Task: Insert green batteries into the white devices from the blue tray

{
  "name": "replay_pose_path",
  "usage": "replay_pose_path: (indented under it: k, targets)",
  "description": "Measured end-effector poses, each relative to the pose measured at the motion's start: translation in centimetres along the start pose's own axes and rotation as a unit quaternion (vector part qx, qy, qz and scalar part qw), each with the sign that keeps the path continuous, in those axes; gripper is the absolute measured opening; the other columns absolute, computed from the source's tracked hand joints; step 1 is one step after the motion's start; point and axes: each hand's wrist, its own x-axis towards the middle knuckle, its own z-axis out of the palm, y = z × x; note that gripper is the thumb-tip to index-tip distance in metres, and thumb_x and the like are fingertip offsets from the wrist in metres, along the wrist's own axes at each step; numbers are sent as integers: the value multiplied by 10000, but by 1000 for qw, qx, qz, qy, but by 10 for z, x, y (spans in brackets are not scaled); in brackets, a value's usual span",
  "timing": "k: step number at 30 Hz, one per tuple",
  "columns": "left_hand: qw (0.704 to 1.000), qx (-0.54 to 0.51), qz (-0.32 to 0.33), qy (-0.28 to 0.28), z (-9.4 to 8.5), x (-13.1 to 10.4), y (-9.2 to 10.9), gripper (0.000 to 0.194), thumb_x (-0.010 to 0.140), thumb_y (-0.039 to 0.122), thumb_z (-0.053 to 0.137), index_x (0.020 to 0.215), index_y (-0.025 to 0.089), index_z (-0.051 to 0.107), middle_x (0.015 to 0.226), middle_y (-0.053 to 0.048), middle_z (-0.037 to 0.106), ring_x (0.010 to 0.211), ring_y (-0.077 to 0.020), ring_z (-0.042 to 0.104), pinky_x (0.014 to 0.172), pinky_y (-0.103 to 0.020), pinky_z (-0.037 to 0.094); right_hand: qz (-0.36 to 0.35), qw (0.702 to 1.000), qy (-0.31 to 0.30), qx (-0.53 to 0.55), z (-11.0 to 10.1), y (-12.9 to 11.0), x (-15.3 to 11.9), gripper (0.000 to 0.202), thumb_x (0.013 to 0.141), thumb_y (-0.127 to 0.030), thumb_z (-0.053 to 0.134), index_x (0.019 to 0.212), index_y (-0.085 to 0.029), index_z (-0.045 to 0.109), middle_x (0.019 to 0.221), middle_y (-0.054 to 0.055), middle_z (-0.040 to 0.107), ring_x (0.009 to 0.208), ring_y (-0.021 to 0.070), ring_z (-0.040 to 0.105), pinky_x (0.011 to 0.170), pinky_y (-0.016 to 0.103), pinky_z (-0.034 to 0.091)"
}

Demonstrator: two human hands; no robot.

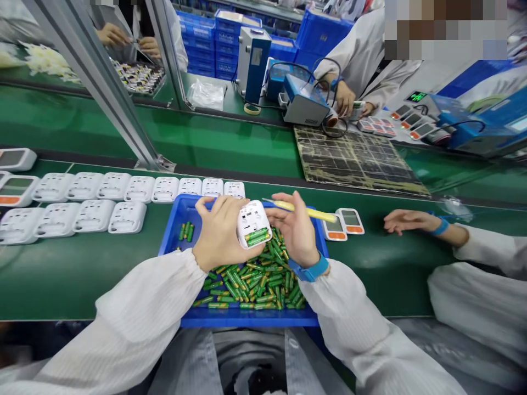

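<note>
My left hand point(224, 227) is closed around a white device point(252, 219), its back turned up toward me. Green batteries point(257, 236) lie in the device's open compartment. In my right hand point(297, 230), a yellow pen-like tool point(307, 210) rests between thumb and fingers, its thin tip pointing left toward the device. A blue strap circles my right wrist. Both hands are above a blue bin point(247, 318) holding many loose green batteries point(251, 282).
White devices point(127, 216) stand in two rows at the left. Two devices with screens and orange buttons point(336, 227) lie right of the bin. A co-worker's hand point(411, 220) reaches in from the right. Across the green bench are a metal post point(102, 82) and a dark mat point(358, 159).
</note>
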Motion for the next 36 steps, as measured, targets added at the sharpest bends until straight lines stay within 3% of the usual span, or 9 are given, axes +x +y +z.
replay_pose_path:
  k: [3,5,8,11,26,36]
  targets:
    - [999,10,-12,-29,1,0,-1,653,643,554,684,1155,178,533,1067,-121,691,1051,-332,605,964,-509,267,-154,979,88,-98,-5,-2,-1,300,853,-501,605,771,-226,693,702,14,666,638,153,589,630,285,481]
    - [999,16,-18,-41,2,0,-2,653,629,540,684,1147,168,543,1061,-120,689,1047,-333,602,962,-516,266,-185,971,76,-130,-7,-2,-2,261,822,-440,667,675,-225,682,585,-5,590,533,135,514,527,277,422]
    - [998,22,-16,-52,3,0,-1,632,626,511,675,1133,155,552,1049,-120,686,1044,-333,599,943,-521,271,-150,982,-32,-110,-7,-1,-8,316,839,-434,662,604,-227,619,447,-40,471,403,104,385,424,267,310]
    - [998,24,-12,-61,4,0,1,607,627,494,673,1115,149,562,1036,-120,685,1038,-332,598,935,-529,272,-136,982,-84,-102,-5,2,-14,363,837,-434,683,577,-228,537,423,-53,470,370,91,359,409,257,293]
    - [996,23,-28,-82,4,0,5,547,624,532,681,1015,158,610,982,-104,691,966,-322,578,908,-552,270,-160,949,-155,-222,3,1,-26,414,864,-411,647,507,-228,547,443,-32,506,432,113,393,482,281,367]
    - [995,25,-33,-92,3,0,6,550,596,500,691,1026,167,608,989,-114,687,1006,-345,568,920,-558,273,-180,953,-119,-214,-2,5,-23,447,879,-404,643,503,-222,485,433,-38,475,430,112,374,496,288,354]
